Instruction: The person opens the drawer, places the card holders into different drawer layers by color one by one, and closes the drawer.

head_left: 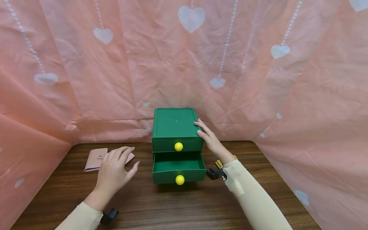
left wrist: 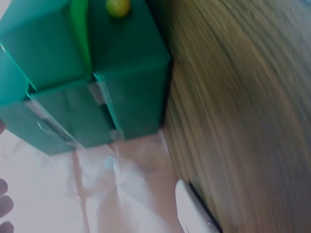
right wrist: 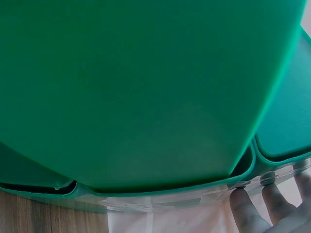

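A green drawer cabinet (head_left: 175,123) stands near the back of the table. One drawer (head_left: 166,177) with a yellow knob (head_left: 180,180) is pulled out, its visible interior bare. Above it, the top drawer is in. In the left wrist view, a lower tier (left wrist: 131,43) with another yellow knob (left wrist: 118,7) shows beneath the pulled-out drawer. My right hand (head_left: 211,140) rests its extended fingers on the cabinet's upper right edge; its fingertips (right wrist: 245,206) touch the side. My left hand (head_left: 113,167) hovers left of the cabinet, fingers loosely bent, holding nothing.
A pink snap-closure wallet or notebook (head_left: 95,159) lies behind my left hand, partly hidden. Yellow object ends (head_left: 219,164) show beside my right wrist, mostly covered. Pink heart-patterned cloth (head_left: 184,73) hangs around the brown wooden table (head_left: 138,204).
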Motion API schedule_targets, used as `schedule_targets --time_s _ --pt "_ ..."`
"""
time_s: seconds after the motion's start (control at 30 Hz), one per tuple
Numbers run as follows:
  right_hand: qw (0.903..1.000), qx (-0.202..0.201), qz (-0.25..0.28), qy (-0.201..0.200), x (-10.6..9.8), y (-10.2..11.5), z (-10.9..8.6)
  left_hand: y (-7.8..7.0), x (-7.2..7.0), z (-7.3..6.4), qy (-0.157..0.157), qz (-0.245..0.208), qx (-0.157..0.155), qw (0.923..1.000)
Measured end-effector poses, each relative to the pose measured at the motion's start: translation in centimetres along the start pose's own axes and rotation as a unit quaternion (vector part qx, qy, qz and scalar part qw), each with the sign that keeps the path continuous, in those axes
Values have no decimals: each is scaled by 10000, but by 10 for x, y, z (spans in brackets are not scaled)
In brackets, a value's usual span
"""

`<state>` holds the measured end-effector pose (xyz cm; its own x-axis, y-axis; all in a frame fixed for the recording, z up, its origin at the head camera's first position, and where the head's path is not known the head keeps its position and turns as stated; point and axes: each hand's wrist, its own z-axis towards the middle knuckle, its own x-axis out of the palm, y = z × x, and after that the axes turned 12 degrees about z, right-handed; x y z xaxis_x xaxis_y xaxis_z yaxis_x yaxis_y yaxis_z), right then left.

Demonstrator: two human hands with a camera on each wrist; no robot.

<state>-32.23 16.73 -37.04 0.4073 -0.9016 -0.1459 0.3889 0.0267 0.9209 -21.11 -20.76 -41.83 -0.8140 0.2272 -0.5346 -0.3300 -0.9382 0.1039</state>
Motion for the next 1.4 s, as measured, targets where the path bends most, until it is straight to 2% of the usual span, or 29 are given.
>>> schedule_targets --time_s 0.27,0.53,0.73,0.9,1.07,1.27,1.4 --pt "10000 -15 -3 -2 0 1 0 18 11 -2 526 383 -377 9972" --pt "9999 -8 -103 -13 1 1 -1 30 22 -5 971 559 -575 9920" --pt "9999 -19 -105 -9 0 0 0 37 31 -7 1471 549 -862 9838" --pt "9999 12 -124 -1 0 0 0 43 37 -8 1814 599 -965 9768" --pt "9999 -48 -98 12 0 0 1 48 44 -10 2250 609 -1172 9654" --pt "10000 -33 -48 10 1 -1 0 54 54 -19 2966 491 -1346 9442" --pt "10000 -28 -29 12 1 0 -1 60 62 -24 3280 378 -1481 9323"
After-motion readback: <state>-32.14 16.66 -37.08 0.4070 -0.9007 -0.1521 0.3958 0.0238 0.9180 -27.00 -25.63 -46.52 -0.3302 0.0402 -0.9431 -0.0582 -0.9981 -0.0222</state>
